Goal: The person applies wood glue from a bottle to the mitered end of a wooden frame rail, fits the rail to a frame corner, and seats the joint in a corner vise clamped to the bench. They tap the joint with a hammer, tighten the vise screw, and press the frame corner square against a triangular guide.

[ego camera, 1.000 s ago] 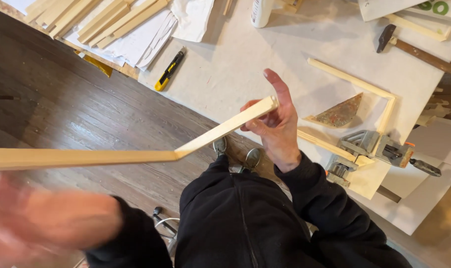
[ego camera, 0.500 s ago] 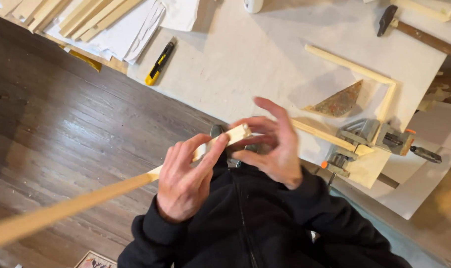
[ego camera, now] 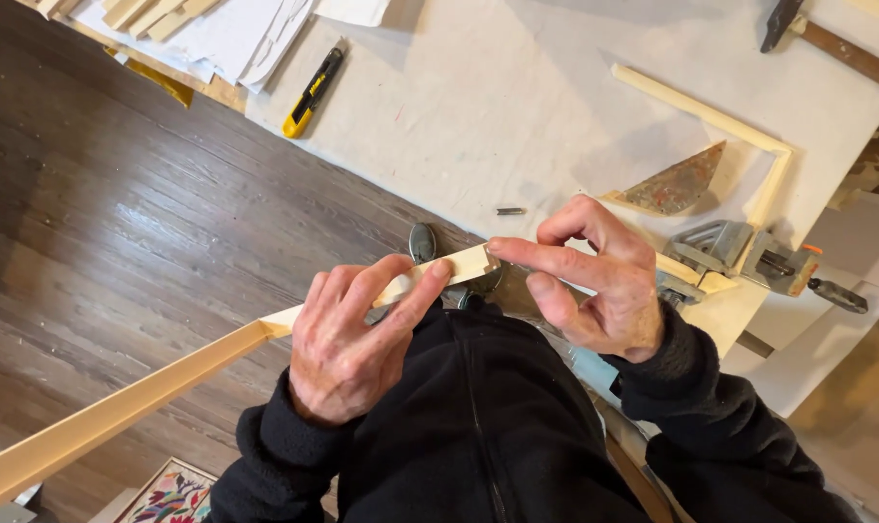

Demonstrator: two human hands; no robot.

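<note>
Two hands are closed on one long wooden strip (ego camera: 217,353): left hand (ego camera: 348,349) gripping near its end, right hand (ego camera: 594,281) pinching the tip. Toward eight o'clock it hangs unsupported; it could be snapped or dropped.

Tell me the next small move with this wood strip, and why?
Probably run the right hand's fingers over the cut end of the wood strip to check it: the left hand already steadies it, and the corner clamp holds other strips nearby.

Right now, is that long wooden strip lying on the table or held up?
Held up: both hands, left hand and right hand, grip the wooden strip above the floor.
</note>
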